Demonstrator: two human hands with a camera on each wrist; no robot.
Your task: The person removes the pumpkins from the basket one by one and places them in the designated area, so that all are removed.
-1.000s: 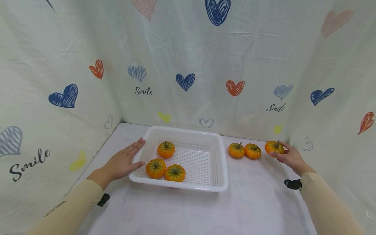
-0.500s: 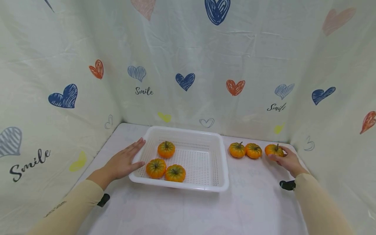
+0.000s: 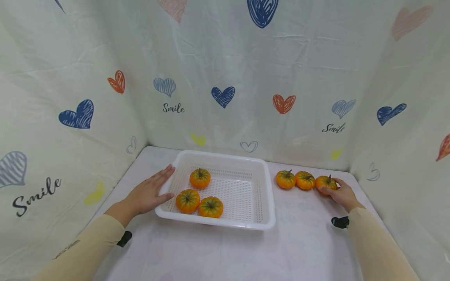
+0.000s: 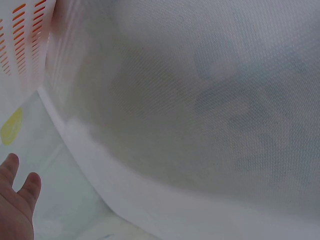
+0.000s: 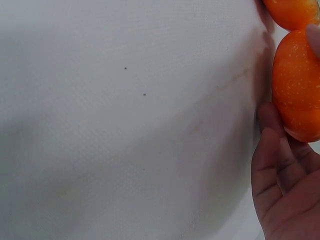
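Note:
My right hand [image 3: 343,195] grips a small orange pumpkin [image 3: 325,183] with thumb and fingers at the right end of a short row. Two more pumpkins, the middle one [image 3: 305,180] and the left one [image 3: 285,179], sit beside it, and the held one is close against the middle one. In the right wrist view the held pumpkin [image 5: 296,87] shows its smooth orange side, with fingers at its lower edge. My left hand [image 3: 145,194] lies with straight fingers at the left rim of a white plastic basket [image 3: 214,221]. Inside the basket are three pumpkins [image 3: 199,178] toward its left side.
A white cloth covers the table [image 3: 218,253]. Behind and at both sides hangs a pale curtain [image 3: 253,121] printed with hearts; it meets the table's back edge just behind the basket and the row.
My right hand has moved left and slightly down with its pumpkin, bringing it up to the middle pumpkin of the row. The left hand and basket have stayed in place.

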